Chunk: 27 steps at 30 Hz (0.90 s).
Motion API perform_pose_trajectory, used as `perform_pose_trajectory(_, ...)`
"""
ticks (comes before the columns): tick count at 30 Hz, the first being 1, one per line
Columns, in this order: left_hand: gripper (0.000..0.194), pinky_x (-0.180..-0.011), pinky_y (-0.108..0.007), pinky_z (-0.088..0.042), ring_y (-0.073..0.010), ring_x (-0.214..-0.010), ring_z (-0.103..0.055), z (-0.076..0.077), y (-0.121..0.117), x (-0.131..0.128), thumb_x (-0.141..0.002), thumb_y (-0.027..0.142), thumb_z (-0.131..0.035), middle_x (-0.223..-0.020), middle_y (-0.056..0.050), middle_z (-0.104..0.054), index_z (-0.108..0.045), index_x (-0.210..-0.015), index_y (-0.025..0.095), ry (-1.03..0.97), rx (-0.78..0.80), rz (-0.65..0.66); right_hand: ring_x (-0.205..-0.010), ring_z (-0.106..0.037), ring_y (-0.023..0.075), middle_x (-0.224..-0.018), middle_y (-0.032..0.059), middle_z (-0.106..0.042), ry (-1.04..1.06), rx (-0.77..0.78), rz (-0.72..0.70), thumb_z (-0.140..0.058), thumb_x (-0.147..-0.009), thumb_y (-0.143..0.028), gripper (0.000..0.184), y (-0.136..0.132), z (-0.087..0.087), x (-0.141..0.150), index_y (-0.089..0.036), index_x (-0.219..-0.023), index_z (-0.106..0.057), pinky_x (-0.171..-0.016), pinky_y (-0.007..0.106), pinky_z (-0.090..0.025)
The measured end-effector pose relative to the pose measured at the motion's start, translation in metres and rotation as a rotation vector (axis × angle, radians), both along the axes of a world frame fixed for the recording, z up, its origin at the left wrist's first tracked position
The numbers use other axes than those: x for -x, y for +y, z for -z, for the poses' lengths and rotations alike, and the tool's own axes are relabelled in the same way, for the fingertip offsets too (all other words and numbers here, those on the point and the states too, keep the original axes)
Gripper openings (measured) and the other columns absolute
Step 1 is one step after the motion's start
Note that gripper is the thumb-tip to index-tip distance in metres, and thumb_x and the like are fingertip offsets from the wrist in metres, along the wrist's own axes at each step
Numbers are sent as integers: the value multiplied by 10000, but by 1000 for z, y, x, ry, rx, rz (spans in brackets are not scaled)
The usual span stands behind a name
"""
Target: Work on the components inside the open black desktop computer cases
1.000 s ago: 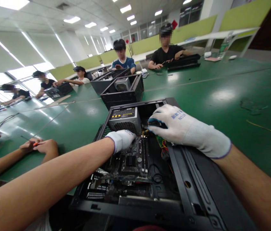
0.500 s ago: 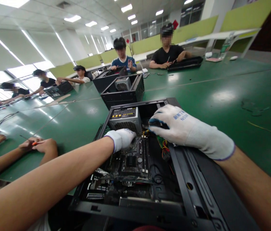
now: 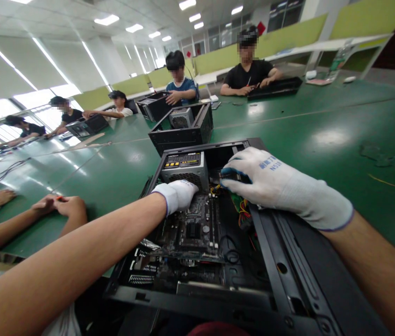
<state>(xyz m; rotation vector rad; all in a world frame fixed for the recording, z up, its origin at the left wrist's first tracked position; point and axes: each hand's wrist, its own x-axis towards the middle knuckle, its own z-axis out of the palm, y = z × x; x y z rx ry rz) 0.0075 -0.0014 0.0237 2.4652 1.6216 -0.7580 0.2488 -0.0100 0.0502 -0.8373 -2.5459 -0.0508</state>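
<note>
Across the bench [image 3: 288, 121], the black computer case [image 3: 153, 107] has shifted toward the co-worker in blue [image 3: 184, 90], whose hand [image 3: 173, 97] now rests on it. A far-left neighbour's hand [image 3: 3, 197] has apparently slid farther in, flatter.

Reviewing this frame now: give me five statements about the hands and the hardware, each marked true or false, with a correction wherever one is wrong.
1. The left hand reaches into the open computer case, close to the power supply. True.
2. The right hand is bare. False: it wears a white glove with blue print.
3. The motherboard is hidden under a closed side panel. False: it lies exposed inside the case.
4. The power supply carries a label with yellow markings. True.
5. The second computer case, just ahead, stands on the floor. False: it sits on the green table.
</note>
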Motion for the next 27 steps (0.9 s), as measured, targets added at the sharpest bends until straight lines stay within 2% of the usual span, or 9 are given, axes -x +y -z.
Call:
perform_pose_trajectory(3,505,-1078,-347,-490,-271,-1217,-644,2,1,2,-759,144,-686,-1321,-120,-676,-660,-1262,183,-11,2,5,-1042,-599,272,-1122,128,-685,-4,-14,-13,-540,-973,-433,344,0,0,0,-154,-1104,-694,-953,410,-446)
perform_pose_trajectory(9,405,-990,-359,-539,-279,-1098,-695,7,1,1,-766,297,-721,-1191,-106,-734,-701,-1160,207,-9,27,32,-1034,-601,271,-1113,122,-688,2,6,-11,-540,-970,-431,327,0,-1,0,-168,-1084,-699,-946,416,-450)
perform_pose_trajectory(15,404,-984,-358,-539,-284,-1129,-687,10,-1,-3,-786,299,-715,-1216,-118,-727,-700,-1177,196,26,58,51,-1037,-596,270,-1135,110,-687,-2,-15,-56,-557,-957,-379,282,2,1,-1,-179,-1092,-703,-946,421,-439)
perform_pose_trajectory(19,416,-1010,-366,-527,-286,-1161,-674,10,-1,-5,-799,297,-710,-1244,-130,-716,-693,-1200,186,48,70,55,-1010,-603,266,-1091,116,-694,28,19,-26,-562,-955,-404,304,1,0,-1,-167,-1076,-709,-926,410,-442)
perform_pose_trajectory(27,385,-988,-366,-537,-283,-1129,-686,8,-3,-6,-805,290,-710,-1218,-132,-724,-698,-1174,182,62,68,49,-1011,-591,260,-1108,112,-686,-9,-22,-46,-542,-970,-410,307,0,0,0,-169,-1073,-702,-927,404,-433)
